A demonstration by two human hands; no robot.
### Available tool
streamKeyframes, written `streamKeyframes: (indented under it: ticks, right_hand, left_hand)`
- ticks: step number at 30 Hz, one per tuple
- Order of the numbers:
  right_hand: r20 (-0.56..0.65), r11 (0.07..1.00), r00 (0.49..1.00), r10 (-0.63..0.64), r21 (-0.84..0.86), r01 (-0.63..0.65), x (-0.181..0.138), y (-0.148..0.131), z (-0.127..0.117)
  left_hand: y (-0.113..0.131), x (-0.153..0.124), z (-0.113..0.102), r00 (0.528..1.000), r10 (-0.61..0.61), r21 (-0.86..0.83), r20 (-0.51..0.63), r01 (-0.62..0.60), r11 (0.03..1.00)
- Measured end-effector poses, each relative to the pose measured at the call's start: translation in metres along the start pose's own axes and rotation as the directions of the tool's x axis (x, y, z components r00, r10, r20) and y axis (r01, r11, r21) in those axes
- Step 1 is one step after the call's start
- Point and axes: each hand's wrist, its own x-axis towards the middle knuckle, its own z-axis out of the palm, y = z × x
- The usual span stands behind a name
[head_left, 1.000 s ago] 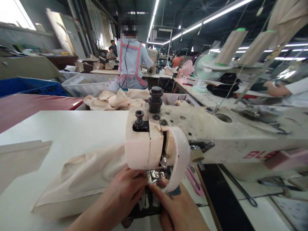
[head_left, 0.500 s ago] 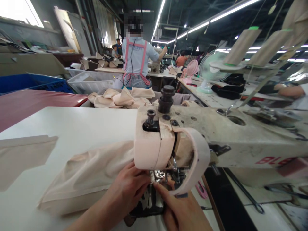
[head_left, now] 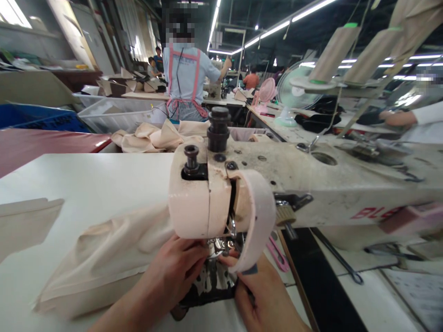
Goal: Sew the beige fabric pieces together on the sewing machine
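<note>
**Station inventory: both hands at the needle of the sewing machine**

- Left hand [head_left: 176, 272]: I see it at lower centre of the frame, fingers curled down onto a dark patterned fabric piece [head_left: 211, 286], pressing it flat just under the machine head.
- Right hand [head_left: 263, 299]: lower centre-right, fingers bent and pinching the right edge of the same dark piece, fingertips close to the presser foot [head_left: 218, 246].
- Dark patterned fabric piece: lies on the bench [head_left: 86, 180] directly beneath the needle area, between my two hands.
- Beige fabric [head_left: 104, 258]: bunched to the left of the head, lower left of the frame, touching the left hand.
- Sewing machine [head_left: 311, 189]: worn cream body, spanning centre to right.
- Pink thread snips [head_left: 277, 256]: on the bench just right of the head.
- Thread cones [head_left: 334, 53]: upper right.
- A person in a pink-strapped apron [head_left: 185, 74]: upper centre, back turned.
</note>
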Motion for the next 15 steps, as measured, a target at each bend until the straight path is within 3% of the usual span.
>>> streamKeyframes:
  ticks: [3, 8, 15]
  right_hand:
    - [0.039, 0.997, 0.999, -0.027, -0.065, 0.029, 0.0026, -0.0056, 0.0003]
    - [0.021, 0.971, 0.997, -0.07, -0.226, 0.073, 0.0045, -0.0114, 0.001]
    - [0.021, 0.982, 0.998, -0.06, -0.178, 0.063, 0.0046, -0.0091, -0.0007]
  left_hand:
    - [-0.0015, 0.0, 0.0004, 0.999, -0.007, 0.015, 0.052, 0.006, 1.0]
    - [0.0018, 0.0029, -0.0037, 0.999, 0.001, -0.034, 0.044, 0.0, 0.999]
    - [0.0063, 0.0059, -0.006, 0.997, -0.027, -0.117, 0.066, 0.035, 0.992]
